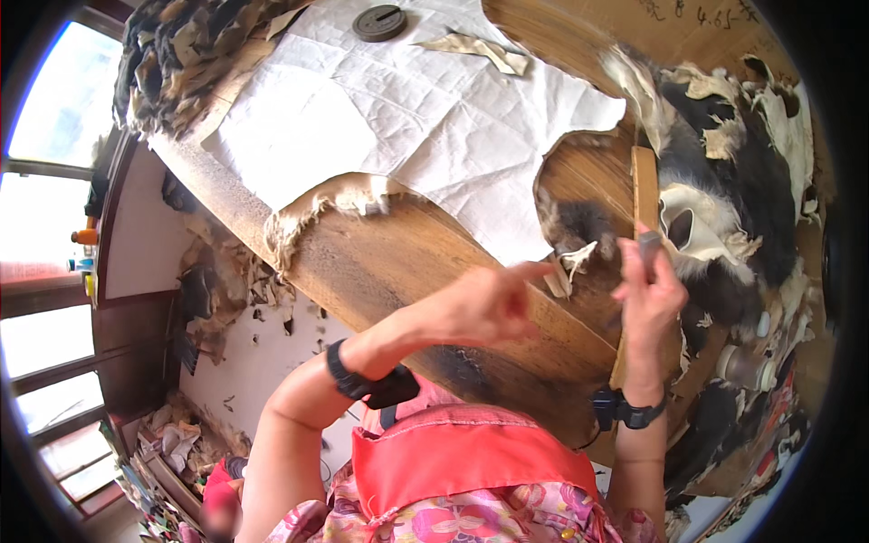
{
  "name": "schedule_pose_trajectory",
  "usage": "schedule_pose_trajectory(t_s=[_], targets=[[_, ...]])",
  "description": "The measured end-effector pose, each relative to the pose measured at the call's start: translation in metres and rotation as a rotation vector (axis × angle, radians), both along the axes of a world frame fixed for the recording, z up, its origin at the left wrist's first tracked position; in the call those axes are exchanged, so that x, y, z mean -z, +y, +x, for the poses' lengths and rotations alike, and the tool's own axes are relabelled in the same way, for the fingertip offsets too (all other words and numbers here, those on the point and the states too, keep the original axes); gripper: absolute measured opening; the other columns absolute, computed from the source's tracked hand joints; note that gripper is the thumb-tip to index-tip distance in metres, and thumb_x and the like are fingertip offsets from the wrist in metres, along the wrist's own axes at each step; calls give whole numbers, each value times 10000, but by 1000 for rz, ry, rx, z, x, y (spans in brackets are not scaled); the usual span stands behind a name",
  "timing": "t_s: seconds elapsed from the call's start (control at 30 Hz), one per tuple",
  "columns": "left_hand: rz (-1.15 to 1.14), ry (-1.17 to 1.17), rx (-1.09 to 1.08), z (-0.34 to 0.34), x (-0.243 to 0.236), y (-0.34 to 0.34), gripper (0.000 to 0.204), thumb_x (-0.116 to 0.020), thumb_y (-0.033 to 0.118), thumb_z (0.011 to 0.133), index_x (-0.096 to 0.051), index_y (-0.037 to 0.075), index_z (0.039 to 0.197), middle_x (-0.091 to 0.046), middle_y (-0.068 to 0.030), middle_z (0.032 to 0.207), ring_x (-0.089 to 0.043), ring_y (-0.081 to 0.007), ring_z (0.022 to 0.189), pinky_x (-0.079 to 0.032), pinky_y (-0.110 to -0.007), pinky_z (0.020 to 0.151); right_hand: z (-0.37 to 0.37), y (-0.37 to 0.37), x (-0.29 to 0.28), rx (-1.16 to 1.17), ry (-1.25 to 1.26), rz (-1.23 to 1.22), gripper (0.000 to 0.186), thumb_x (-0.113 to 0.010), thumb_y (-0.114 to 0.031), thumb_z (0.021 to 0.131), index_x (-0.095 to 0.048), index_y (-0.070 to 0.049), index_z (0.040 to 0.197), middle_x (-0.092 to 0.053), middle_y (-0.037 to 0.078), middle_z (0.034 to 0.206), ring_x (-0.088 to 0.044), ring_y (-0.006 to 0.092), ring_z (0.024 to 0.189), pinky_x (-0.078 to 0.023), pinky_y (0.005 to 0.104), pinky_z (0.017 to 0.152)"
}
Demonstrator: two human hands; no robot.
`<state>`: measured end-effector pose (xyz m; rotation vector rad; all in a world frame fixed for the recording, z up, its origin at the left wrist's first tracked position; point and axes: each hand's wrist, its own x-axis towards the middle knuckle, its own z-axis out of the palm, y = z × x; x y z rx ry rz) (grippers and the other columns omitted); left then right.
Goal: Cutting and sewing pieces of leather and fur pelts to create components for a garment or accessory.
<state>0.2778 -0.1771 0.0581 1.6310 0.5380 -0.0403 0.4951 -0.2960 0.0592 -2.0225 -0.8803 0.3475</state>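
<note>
A large white hide (434, 118), crossed by creases or seams, lies spread on the wooden table, with pale fur along its near edge. My left hand (493, 308) is over the table by the hide's near corner, its index finger stretched to the right and the others partly curled. Nothing shows in it. To its right, my right hand (650, 294) grips a short, grey-ended tool (648, 242); its kind cannot be made out. A narrow wooden strip (644, 185) runs beyond that hand. A small furry scrap (575, 258) lies between my hands.
Black and white fur pelts (733, 181) are heaped along the right side, near a plastic jar (747, 366). A round dark tin (379, 23) and a pale offcut (480, 52) rest on the hide. Fur pieces (195, 63) pile up at the far left. Scraps litter the floor (249, 362).
</note>
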Motion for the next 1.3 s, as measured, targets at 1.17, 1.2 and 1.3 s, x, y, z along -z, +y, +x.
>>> schedule_pose_trajectory(t_s=[1.17,1.2,1.3], targets=[[1256,34,-224,-194,52,115,477,-715,62,823,-602,33,1286,-588,-114,1331,-580,-286,1214,-483,-413,1004,-53,170,43,-610,-845,-31,380,-740,-127,840,-659,-6,1191,-615,193,1131,-566,375,1121,-492,429,948],[1252,26,-215,-193,56,118,477,-715,62,823,-602,33,1286,-588,-114,1331,-580,-286,1214,-483,-413,1004,-69,183,42,-715,-670,33,312,-650,-89,891,-657,-28,1197,-628,191,1167,-595,370,1123,-511,426,949],[1407,81,-57,-195,54,135,459,-644,45,760,-594,22,1216,-585,-92,1191,-588,-260,1126,-485,-373,944,-116,226,50,-904,-457,109,329,-454,-4,961,-658,-62,1213,-634,212,1253,-643,365,1125,-541,419,950]])
